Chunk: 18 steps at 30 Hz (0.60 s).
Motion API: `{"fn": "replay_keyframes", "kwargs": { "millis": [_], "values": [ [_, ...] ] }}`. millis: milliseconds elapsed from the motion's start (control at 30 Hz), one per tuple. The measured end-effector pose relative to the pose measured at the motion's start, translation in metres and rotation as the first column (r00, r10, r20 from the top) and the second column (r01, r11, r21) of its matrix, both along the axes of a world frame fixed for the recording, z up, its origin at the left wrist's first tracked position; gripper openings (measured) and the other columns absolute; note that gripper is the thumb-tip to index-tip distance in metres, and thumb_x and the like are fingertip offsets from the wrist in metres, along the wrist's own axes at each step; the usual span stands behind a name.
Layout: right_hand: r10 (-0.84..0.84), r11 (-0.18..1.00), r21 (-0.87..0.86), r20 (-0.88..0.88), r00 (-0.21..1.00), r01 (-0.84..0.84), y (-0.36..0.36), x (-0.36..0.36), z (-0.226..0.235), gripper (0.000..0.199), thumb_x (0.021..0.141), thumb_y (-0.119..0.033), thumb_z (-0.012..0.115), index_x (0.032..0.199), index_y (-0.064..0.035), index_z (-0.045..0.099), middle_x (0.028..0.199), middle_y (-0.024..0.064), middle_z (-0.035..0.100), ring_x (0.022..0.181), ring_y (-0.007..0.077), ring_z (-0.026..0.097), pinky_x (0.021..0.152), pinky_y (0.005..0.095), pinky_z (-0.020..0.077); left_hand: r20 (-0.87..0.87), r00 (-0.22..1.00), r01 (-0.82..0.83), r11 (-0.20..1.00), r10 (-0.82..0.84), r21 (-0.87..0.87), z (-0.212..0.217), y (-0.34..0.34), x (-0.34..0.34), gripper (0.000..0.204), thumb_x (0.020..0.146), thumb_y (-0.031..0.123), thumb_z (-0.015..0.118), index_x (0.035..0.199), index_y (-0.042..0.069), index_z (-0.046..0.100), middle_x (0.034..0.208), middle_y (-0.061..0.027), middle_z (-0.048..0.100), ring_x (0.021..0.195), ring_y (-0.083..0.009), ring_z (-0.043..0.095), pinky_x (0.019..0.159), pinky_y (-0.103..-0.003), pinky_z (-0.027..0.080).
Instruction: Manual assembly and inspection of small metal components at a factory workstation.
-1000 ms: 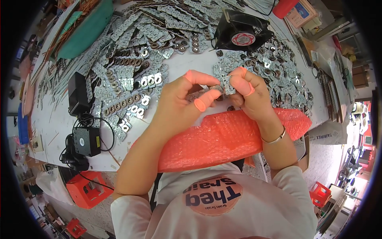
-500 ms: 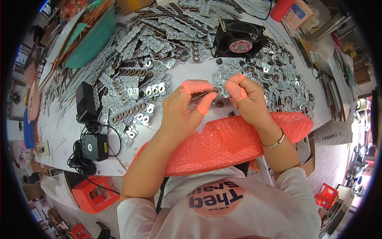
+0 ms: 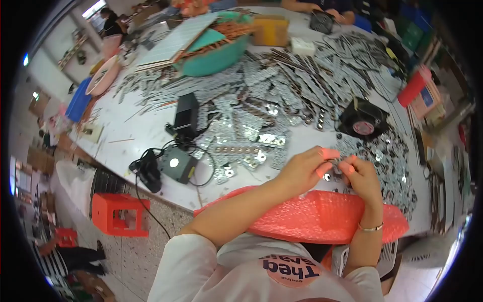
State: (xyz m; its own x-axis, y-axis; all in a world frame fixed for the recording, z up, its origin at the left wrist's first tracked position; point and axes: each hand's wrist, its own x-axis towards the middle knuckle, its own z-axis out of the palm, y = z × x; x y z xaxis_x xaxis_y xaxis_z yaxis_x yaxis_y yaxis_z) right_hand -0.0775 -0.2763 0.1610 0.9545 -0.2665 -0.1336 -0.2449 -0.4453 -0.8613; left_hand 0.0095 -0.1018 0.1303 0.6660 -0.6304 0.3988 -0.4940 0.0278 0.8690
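**Two hands pinching a small metal washer above a table of parts**

While both forearms rest across the orange bubble-wrap pad [image 3: 322, 216] at the table [image 3: 146, 131] edge, the left hand [image 3: 302, 171] and right hand [image 3: 359, 178] meet fingertip to fingertip, each grip closed on one small metal washer [image 3: 328, 176] held between them. Orange finger cots [image 3: 329, 152] cover the fingertips. Wrists are bent inward, elbows tucked near the body. Beneath the hands lies a heap of loose washers [image 3: 392, 166]; a black fan [image 3: 363, 121] stands just beyond. Judged risk: the smooth cots could let the piece slip, and once it dropped into that heap it would be hard to tell from the rest.
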Motion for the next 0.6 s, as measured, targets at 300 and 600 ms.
{"fn": "replay_keyframes", "kwargs": {
  "millis": [300,600],
  "values": [
    [-0.080,0.979,-0.177,0.148,0.986,0.106,-0.006,0.002,0.000,0.020,0.085,-0.015,0.058,0.074,0.0017,0.059,0.055,0.0015,0.051,0.051,0.0070,0.045,0.047,0.0251,0.0344,0.227,0.963,0.117,0.983,-0.147,0.141,-0.018,-0.002,0.007,0.032,0.077,0.001,0.056,0.108,0.009,0.063,0.100,-0.0107,0.056,0.084,-0.0305,0.059,0.072,-0.035,0.050],
    [0.145,0.916,-0.400,0.347,0.927,0.007,-0.002,0.005,-0.006,0.015,0.084,-0.012,0.060,0.078,0.0017,0.058,0.064,-0.0002,0.051,0.059,0.0069,0.042,0.051,0.0240,0.0333,0.191,0.982,-0.009,0.997,-0.006,0.074,-0.004,-0.006,0.006,0.021,0.076,0.019,0.066,0.094,0.007,0.065,0.099,-0.0109,0.058,0.087,-0.0309,0.059,0.075,-0.038,0.048]
  ]
}}
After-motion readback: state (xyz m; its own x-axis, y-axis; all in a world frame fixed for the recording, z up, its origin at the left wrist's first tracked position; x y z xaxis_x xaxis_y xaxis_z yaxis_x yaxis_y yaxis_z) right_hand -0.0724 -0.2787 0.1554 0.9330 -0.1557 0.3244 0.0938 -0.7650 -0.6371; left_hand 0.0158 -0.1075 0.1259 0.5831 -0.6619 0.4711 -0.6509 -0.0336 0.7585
